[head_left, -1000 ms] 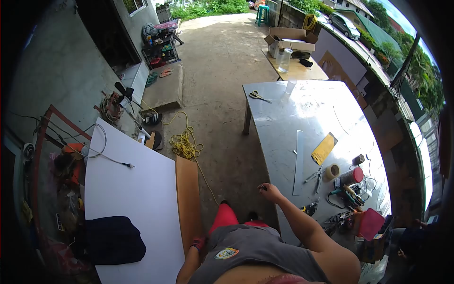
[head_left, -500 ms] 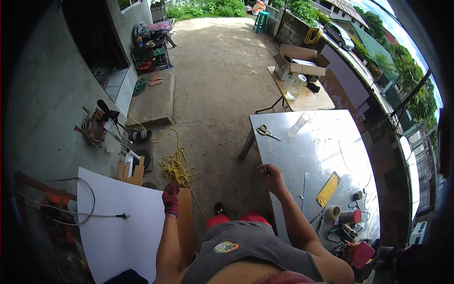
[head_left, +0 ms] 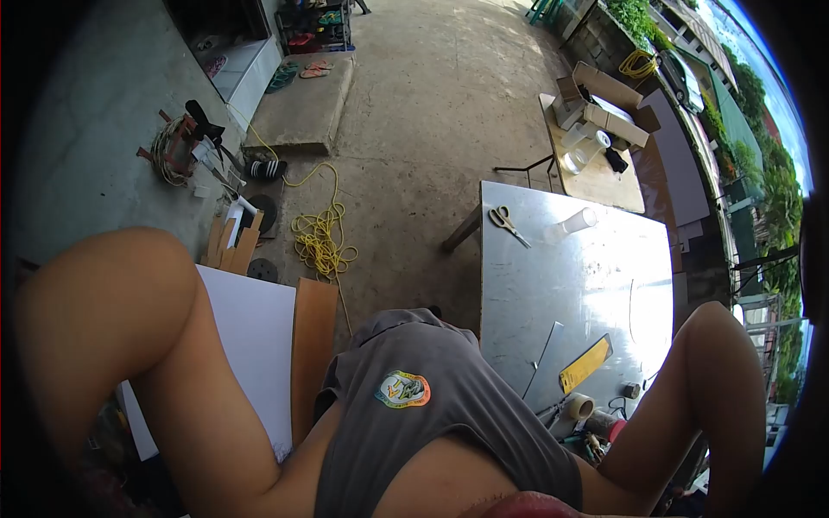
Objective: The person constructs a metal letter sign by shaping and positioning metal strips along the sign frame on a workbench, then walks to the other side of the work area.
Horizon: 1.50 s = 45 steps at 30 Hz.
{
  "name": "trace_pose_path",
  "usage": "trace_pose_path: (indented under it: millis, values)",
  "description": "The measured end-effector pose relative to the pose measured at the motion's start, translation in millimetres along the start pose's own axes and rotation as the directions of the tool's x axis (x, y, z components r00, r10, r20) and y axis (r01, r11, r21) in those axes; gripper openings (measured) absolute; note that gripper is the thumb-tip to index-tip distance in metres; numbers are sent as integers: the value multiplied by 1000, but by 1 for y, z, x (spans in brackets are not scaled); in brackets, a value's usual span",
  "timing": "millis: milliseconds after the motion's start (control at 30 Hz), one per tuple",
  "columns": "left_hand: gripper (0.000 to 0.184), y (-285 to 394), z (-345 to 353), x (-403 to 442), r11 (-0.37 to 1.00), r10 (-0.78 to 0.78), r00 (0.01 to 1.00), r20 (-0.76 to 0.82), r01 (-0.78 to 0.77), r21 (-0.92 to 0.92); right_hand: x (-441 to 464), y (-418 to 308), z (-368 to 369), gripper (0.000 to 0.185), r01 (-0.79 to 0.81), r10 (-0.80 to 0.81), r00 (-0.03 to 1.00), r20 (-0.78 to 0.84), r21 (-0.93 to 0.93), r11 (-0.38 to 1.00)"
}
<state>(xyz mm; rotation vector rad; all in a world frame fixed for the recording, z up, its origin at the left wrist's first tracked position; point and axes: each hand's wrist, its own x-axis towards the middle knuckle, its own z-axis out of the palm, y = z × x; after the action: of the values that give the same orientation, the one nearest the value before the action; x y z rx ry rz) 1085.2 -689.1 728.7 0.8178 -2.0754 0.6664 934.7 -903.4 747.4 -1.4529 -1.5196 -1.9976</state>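
Note:
Both my arms are raised and bent, the left elbow [head_left: 142,276] and the right elbow [head_left: 721,341] pushed outward. My hands are out of view beyond the lower edge, so what they touch or hold does not show. Below the right arm is a metal-topped table [head_left: 570,285]. On it lie scissors [head_left: 509,226], a clear cylindrical container [head_left: 579,221], a thin metal strip [head_left: 544,358], a yellow flat piece [head_left: 585,363] and a roll of tape [head_left: 581,407]. A white board [head_left: 250,332] lies partly hidden behind the left arm, alongside a brown wooden strip [head_left: 313,345].
Coiled yellow rope [head_left: 319,242] lies on the concrete floor. A small wooden table [head_left: 604,187] holds a cardboard box [head_left: 635,129] and a clear jar [head_left: 587,153]. A fan [head_left: 207,129] and a concrete step [head_left: 311,108] are at the left, by the wall.
Both hands have risen from beside the body and left the view, the left one in a red glove. The elbows now jut out, and the camera has tilted downward.

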Motion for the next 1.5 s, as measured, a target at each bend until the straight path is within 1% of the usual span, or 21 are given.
trace_pose_path:
  millis: [267,600,667,800,933,967,1067,1133,1167,1200,1233,1267,1300,1333,1367,1400,1433,1467,1500]
  values:
    - [58,-24,13,7,983,-44,997,61,32,179,-57,43,-16,12,-71,83,992,-97,117,991]
    - [61,-64,40,26,910,-71,986,148,3,415,-133,116,-38,15,-78,147,968,-204,312,947]
    - [61,-77,46,33,888,-98,981,166,11,459,-150,130,-42,16,-87,171,959,-227,336,938]
    - [62,-98,57,35,832,-113,969,220,-29,555,-184,155,-47,18,-112,237,930,-280,398,911]
    - [63,-125,50,34,766,-72,967,244,-103,634,-218,179,-47,20,-160,319,891,-323,435,886]
    - [63,-133,45,33,750,-54,968,243,-122,650,-228,184,-46,21,-201,369,872,-321,453,869]
    - [64,-154,27,17,655,20,980,198,-163,738,-262,199,-42,22,-265,462,814,-352,483,835]
    - [65,-174,8,-12,568,97,991,96,-134,812,-299,205,-41,23,-361,566,755,-331,511,780]
    - [65,-187,-3,-32,532,127,992,28,-92,842,-320,209,-38,24,-426,634,704,-319,526,737]
    - [65,-201,-17,-60,500,120,990,-75,5,866,-344,212,-31,24,-506,714,636,-293,541,672]
    - [65,-219,-29,-93,470,64,976,-209,156,869,-369,215,-21,25,-587,797,548,-256,561,584]
    - [65,-240,-41,-133,426,-39,932,-360,342,838,-397,218,-4,25,-710,898,414,-148,564,420]
    - [66,-258,-49,-186,353,-200,825,-529,564,746,-420,226,21,26,-869,971,236,42,457,192]
    - [70,-269,-52,-277,260,-344,609,-715,793,551,-443,234,51,23,-984,963,56,263,177,9]
    - [56,-287,-45,-293,213,-500,565,-656,815,539,-487,223,71,24,-972,944,-146,296,135,-192]
    - [51,-299,-31,-373,54,-635,344,-692,913,404,-514,206,86,26,-892,869,-405,284,87,-444]
    - [52,-301,-11,-441,-157,-735,105,-670,935,318,-542,186,98,28,-832,827,-487,280,140,-537]
    - [59,-290,20,-522,-356,-798,-153,-583,900,252,-575,160,96,31,-741,732,-624,273,90,-666]
    - [62,-272,53,-577,-581,-788,-490,-372,793,184,-601,133,95,31,-697,694,-681,231,86,-712]
